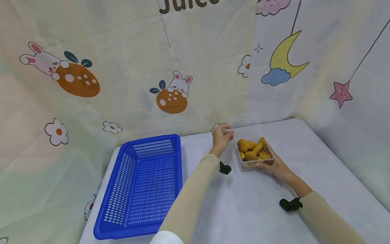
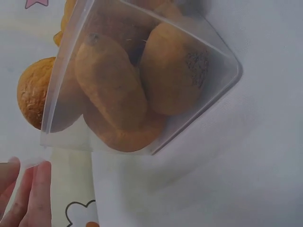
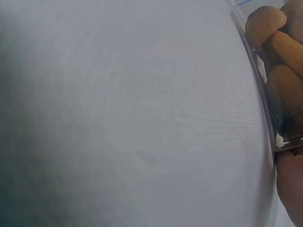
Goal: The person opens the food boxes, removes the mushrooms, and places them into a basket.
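On a white-covered table (image 1: 253, 210), a clear plastic box (image 1: 243, 167) heaped with yellow-brown, potato-like pieces (image 1: 251, 155) sits right of centre. The right hand (image 1: 278, 167) is clamped on the box's near right corner, thumb across the near wall and fingers along the right side, probably to stop it sliding. The left hand (image 1: 221, 139), raised beyond the box's left side, pinches the edge of a thin clear sheet (image 2: 33, 163), perhaps a lid, between thumb and fingers; holding it by the edge seems to leave the box's top uncovered. Some pieces rise above the rim, so anything laid flat there might catch. A blue slotted plastic basket (image 1: 179, 162) stands at left, well apart from the box, leaving room between them.
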A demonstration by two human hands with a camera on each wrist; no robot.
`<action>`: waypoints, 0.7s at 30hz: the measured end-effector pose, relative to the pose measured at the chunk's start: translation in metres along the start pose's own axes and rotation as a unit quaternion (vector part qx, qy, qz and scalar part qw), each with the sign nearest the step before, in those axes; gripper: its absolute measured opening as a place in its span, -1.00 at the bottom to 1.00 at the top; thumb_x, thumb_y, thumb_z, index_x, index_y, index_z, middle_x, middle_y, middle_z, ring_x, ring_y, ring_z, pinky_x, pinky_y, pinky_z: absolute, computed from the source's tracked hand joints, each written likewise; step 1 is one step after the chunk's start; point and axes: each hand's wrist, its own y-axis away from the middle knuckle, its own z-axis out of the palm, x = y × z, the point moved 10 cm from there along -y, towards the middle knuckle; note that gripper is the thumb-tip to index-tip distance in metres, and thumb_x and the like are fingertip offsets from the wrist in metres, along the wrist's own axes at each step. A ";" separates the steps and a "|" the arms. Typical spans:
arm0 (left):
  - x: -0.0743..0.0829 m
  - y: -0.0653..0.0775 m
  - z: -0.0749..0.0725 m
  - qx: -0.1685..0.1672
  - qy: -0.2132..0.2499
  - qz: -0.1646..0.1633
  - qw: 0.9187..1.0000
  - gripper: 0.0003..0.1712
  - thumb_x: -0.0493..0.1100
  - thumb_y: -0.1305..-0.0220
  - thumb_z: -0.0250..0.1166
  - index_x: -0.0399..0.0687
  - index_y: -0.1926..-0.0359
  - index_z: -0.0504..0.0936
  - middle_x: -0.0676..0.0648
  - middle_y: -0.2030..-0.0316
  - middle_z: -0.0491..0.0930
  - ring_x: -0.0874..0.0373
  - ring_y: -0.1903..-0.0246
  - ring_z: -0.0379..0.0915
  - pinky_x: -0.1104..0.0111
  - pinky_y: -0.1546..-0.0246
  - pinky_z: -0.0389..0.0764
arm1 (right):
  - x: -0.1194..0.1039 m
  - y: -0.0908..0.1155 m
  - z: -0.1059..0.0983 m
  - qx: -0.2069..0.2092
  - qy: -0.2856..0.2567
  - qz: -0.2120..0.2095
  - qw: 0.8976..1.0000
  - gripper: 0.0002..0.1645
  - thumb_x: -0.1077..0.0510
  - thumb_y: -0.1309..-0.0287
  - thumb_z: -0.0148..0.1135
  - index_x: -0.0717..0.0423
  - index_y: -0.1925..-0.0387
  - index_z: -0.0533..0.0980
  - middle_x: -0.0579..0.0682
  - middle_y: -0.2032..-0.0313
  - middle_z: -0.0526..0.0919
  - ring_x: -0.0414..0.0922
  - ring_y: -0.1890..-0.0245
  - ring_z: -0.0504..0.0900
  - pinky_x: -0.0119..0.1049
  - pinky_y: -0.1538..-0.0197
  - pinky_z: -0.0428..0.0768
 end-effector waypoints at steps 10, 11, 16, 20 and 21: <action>-0.013 0.004 -0.004 0.019 -0.032 -0.041 0.998 -0.83 -0.43 -0.18 0.41 -0.41 0.18 0.72 -0.19 0.45 0.71 0.00 0.48 0.72 0.33 0.42 0.72 | -0.003 -0.001 0.002 0.000 -0.005 -0.006 1.000 0.30 0.15 -0.26 0.37 -0.31 -0.56 -0.42 0.26 -0.55 -0.30 0.32 -0.50 -0.30 0.43 -0.37 -0.21; -0.014 0.004 -0.004 0.020 -0.039 -0.041 0.998 -0.86 -0.43 -0.18 0.41 -0.42 0.22 0.73 -0.19 0.47 0.71 -0.01 0.49 0.72 0.35 0.43 0.72 | -0.003 -0.001 0.001 0.001 -0.004 -0.005 1.000 0.30 0.14 -0.26 0.37 -0.30 -0.57 -0.42 0.26 -0.55 -0.29 0.32 -0.50 -0.30 0.43 -0.37 -0.21; -0.021 0.003 -0.003 0.021 -0.075 -0.073 0.994 -0.94 -0.36 -0.17 0.45 -0.33 0.39 0.76 -0.08 0.59 0.69 0.03 0.54 0.71 0.45 0.50 0.68 | -0.001 0.000 0.001 0.003 -0.002 0.002 1.000 0.31 0.12 -0.26 0.38 -0.21 -0.57 -0.44 0.28 -0.55 -0.30 0.33 -0.49 -0.31 0.45 -0.36 -0.20; -0.032 0.002 -0.001 0.018 -0.081 -0.117 0.990 -0.90 -0.31 -0.19 0.45 -0.27 0.43 0.76 -0.05 0.65 0.66 0.07 0.57 0.70 0.50 0.54 0.65 | 0.001 0.000 0.000 0.001 -0.004 0.003 1.000 0.30 0.11 -0.27 0.37 -0.20 -0.57 -0.44 0.24 -0.55 -0.34 0.32 -0.50 -0.36 0.45 -0.35 -0.23; -0.034 0.002 -0.001 0.017 -0.079 -0.127 0.989 -0.89 -0.30 -0.20 0.44 -0.27 0.43 0.76 -0.05 0.65 0.66 0.08 0.57 0.70 0.50 0.54 0.64 | 0.001 -0.001 0.000 0.001 -0.006 0.003 1.000 0.30 0.12 -0.27 0.37 -0.19 -0.57 -0.44 0.24 -0.55 -0.35 0.31 -0.50 -0.36 0.45 -0.35 -0.23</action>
